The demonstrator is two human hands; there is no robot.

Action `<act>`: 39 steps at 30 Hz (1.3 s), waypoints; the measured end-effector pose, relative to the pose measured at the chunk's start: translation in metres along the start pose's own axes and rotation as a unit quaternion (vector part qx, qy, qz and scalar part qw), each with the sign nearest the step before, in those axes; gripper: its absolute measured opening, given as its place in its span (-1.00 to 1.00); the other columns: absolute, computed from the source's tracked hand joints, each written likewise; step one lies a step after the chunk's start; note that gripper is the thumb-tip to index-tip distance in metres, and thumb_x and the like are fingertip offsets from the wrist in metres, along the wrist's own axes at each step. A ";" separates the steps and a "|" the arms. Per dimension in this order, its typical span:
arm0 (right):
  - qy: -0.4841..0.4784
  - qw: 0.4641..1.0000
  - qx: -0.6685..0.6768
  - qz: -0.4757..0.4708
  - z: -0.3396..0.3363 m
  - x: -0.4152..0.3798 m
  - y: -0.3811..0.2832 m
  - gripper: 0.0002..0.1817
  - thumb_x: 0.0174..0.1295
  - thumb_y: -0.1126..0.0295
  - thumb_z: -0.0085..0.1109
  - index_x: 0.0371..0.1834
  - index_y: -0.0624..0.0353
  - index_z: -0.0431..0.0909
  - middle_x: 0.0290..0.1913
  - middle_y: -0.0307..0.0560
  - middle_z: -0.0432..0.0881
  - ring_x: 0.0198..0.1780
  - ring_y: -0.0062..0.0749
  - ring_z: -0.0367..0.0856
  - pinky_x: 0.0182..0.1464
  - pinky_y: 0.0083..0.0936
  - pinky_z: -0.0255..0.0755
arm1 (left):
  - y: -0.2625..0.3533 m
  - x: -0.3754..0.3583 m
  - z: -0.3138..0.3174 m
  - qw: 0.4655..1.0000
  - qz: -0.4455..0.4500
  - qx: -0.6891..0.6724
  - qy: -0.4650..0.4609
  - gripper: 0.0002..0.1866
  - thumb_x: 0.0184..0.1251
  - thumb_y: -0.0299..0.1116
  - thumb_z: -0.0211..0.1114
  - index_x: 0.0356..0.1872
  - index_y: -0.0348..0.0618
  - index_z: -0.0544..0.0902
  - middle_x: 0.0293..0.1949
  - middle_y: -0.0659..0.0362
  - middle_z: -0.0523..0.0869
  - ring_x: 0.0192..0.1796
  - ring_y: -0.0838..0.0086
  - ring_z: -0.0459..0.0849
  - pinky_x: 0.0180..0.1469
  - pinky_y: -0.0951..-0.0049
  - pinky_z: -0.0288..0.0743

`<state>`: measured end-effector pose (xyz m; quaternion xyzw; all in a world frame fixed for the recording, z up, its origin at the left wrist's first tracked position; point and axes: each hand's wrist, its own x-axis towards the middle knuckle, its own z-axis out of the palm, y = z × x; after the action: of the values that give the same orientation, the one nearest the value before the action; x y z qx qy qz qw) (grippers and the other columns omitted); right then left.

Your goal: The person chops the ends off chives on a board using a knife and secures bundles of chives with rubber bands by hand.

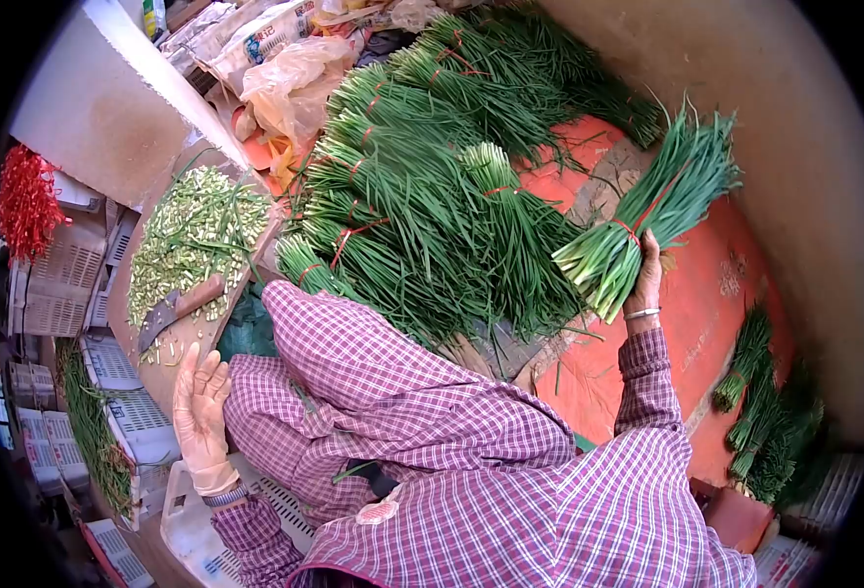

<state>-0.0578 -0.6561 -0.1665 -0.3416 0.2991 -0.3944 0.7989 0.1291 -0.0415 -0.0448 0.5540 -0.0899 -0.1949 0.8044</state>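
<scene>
A bundle of long green stalks tied with a red band is in my right hand, raised at the right above the orange-red sheet. Its pale cut ends point down and left. My left hand, in a thin glove, is held palm up with its fingers apart and nothing in it. Just above that hand is a wooden board with chopped pale stem pieces and a knife with a wooden handle. Many tied green bundles lie heaped in the middle.
More bundles lie at the lower right beside the wall. Plastic bags are piled at the top. Stacked white crates and red ties are at the left. My checked-cloth knees are in front.
</scene>
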 end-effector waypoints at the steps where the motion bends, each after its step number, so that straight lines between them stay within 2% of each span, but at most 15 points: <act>1: 0.042 0.999 -0.011 -0.022 -0.019 -0.001 0.005 -0.61 0.34 0.07 0.36 -0.06 0.19 0.62 -0.16 -0.14 0.75 -0.22 -0.37 0.77 -0.14 -0.40 0.74 | -0.002 -0.003 0.000 0.999 0.002 0.017 0.051 -0.37 0.67 -0.12 0.05 0.55 -0.30 0.24 0.34 -0.07 0.54 0.34 0.26 0.56 0.38 0.31 0.47; 5: 0.184 0.980 -0.069 -0.030 -0.084 -0.010 0.053 -0.52 0.23 0.03 0.46 -0.01 0.17 0.60 -0.18 -0.22 0.71 -0.24 -0.43 0.71 -0.15 -0.41 0.68 | -0.004 0.001 0.008 0.991 0.003 0.063 0.115 -0.41 0.67 -0.09 0.03 0.52 -0.27 0.32 0.25 -0.02 0.61 0.25 0.34 0.62 0.34 0.33 0.48; 9: 0.288 0.949 -0.128 -0.014 -0.123 -0.031 0.146 -0.28 0.17 0.04 0.50 0.23 0.36 0.52 0.08 -0.09 0.67 -0.01 -0.32 0.67 0.07 -0.32 0.59 | -0.012 0.013 0.025 0.985 0.005 0.094 0.145 -0.42 0.67 -0.09 0.03 0.52 -0.26 0.33 0.25 -0.02 0.62 0.24 0.36 0.62 0.33 0.34 0.47; 11: 0.296 0.932 -0.167 0.123 -0.163 -0.039 0.203 0.01 0.12 0.02 0.54 0.51 0.39 0.25 0.31 0.04 0.56 0.19 -0.23 0.60 0.27 -0.30 0.47 | -0.014 0.016 0.052 0.976 0.040 0.124 0.173 -0.41 0.66 -0.07 0.05 0.50 -0.25 0.36 0.23 -0.01 0.63 0.21 0.37 0.63 0.31 0.37 0.47; 12: 0.284 0.934 -0.170 0.134 -0.180 -0.049 0.219 0.01 0.12 0.02 0.54 0.51 0.39 0.25 0.31 0.04 0.56 0.19 -0.23 0.60 0.27 -0.30 0.47 | -0.012 0.015 0.063 0.973 0.045 0.152 0.169 -0.41 0.64 -0.05 0.08 0.48 -0.25 0.38 0.21 0.01 0.65 0.18 0.37 0.65 0.27 0.38 0.49; 15: 0.131 0.849 -0.474 0.194 -0.254 -0.045 0.278 0.18 0.13 -0.02 0.53 0.61 0.40 -0.01 0.34 0.21 0.53 0.23 -0.15 0.60 0.23 -0.28 0.51 | -0.010 0.010 0.052 0.970 0.025 0.151 0.191 -0.40 0.63 -0.05 0.10 0.47 -0.25 0.39 0.18 0.03 0.67 0.15 0.37 0.67 0.25 0.37 0.50; 18: -0.080 0.672 -0.635 0.373 -0.125 -0.052 0.128 -0.06 0.27 -0.14 0.36 0.50 0.30 0.25 -0.04 0.21 0.74 -0.18 -0.23 0.78 -0.20 -0.24 0.70 | -0.009 0.004 0.050 0.957 0.058 0.193 0.209 -0.43 0.63 -0.09 0.11 0.47 -0.23 0.41 0.14 0.04 0.69 0.15 0.38 0.68 0.25 0.39 0.51; 19: -0.182 0.586 -0.712 0.342 -0.120 -0.033 0.111 -0.13 0.29 -0.11 0.34 0.51 0.22 0.27 -0.16 0.20 0.77 -0.22 -0.21 0.79 -0.22 -0.26 0.69 | -0.012 0.005 0.049 0.950 0.071 0.217 0.215 -0.45 0.63 -0.11 0.10 0.47 -0.23 0.41 0.14 0.04 0.69 0.15 0.38 0.68 0.26 0.39 0.51; 22: -0.192 0.612 -0.749 0.167 -0.080 0.027 0.098 -0.23 0.25 0.02 0.35 0.44 0.22 0.38 -0.07 0.15 0.76 -0.17 -0.09 0.79 -0.02 -0.26 0.65 | -0.018 0.010 0.052 0.937 0.080 0.256 0.225 -0.47 0.64 -0.14 0.09 0.45 -0.24 0.43 0.12 0.05 0.71 0.14 0.41 0.69 0.27 0.39 0.53; 25: -0.165 0.724 -0.670 -0.023 -0.016 0.076 0.134 -0.27 0.20 0.10 0.39 0.35 0.33 0.44 0.10 0.18 0.72 0.03 0.02 0.74 0.18 -0.25 0.57 | -0.019 0.016 0.048 0.926 0.079 0.286 0.232 -0.48 0.64 -0.16 0.10 0.44 -0.25 0.44 0.12 0.04 0.71 0.15 0.43 0.69 0.28 0.40 0.54; 27: -0.151 0.720 -0.673 -0.080 -0.002 0.125 0.182 -0.22 0.17 0.07 0.42 0.37 0.32 0.41 0.16 0.19 0.69 0.19 0.00 0.66 0.29 -0.23 0.48 | -0.018 0.019 0.045 0.933 0.079 0.258 0.236 -0.49 0.65 -0.17 0.08 0.45 -0.26 0.42 0.11 0.03 0.71 0.14 0.43 0.70 0.29 0.40 0.55; 31: -0.135 0.587 -0.790 -0.116 0.036 0.170 0.235 -0.01 0.07 -0.17 0.48 0.43 0.27 0.33 0.33 0.18 0.56 0.27 -0.01 0.59 0.37 -0.24 0.42 | -0.015 0.014 0.036 0.949 0.086 0.169 0.250 -0.49 0.66 -0.20 0.06 0.45 -0.30 0.40 0.11 0.03 0.71 0.13 0.41 0.71 0.29 0.39 0.56; 33: -0.137 0.560 -0.816 0.036 0.061 0.163 0.229 0.01 0.00 -0.17 0.53 0.44 0.20 0.35 0.34 0.17 0.54 0.27 -0.02 0.59 0.37 -0.21 0.44 | -0.015 0.013 0.038 0.947 0.096 0.176 0.251 -0.50 0.68 -0.22 0.04 0.46 -0.33 0.39 0.10 0.04 0.71 0.13 0.41 0.71 0.29 0.37 0.57; 36: -0.079 0.575 -0.814 0.032 0.065 0.161 0.238 0.04 -0.09 -0.10 0.59 0.45 0.16 0.35 0.27 0.15 0.58 0.27 -0.01 0.59 0.33 -0.18 0.47 | -0.021 0.019 0.052 0.916 0.138 0.291 0.238 -0.51 0.67 -0.25 0.05 0.45 -0.33 0.40 0.09 0.05 0.71 0.13 0.41 0.71 0.30 0.38 0.56; 39: -0.056 0.622 -0.778 -0.069 0.046 0.157 0.244 -0.01 -0.19 -0.02 0.60 0.35 0.20 0.43 0.05 0.14 0.66 0.11 -0.01 0.65 0.17 -0.19 0.55 | -0.018 0.023 0.048 0.938 0.092 0.242 0.230 -0.51 0.66 -0.26 0.06 0.44 -0.34 0.41 0.07 0.05 0.72 0.12 0.42 0.71 0.30 0.39 0.56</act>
<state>0.1606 -0.6615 -0.3633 -0.8767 0.4247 -0.0485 0.2207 0.1290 -0.0975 -0.0455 0.7512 0.0020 0.0401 0.6588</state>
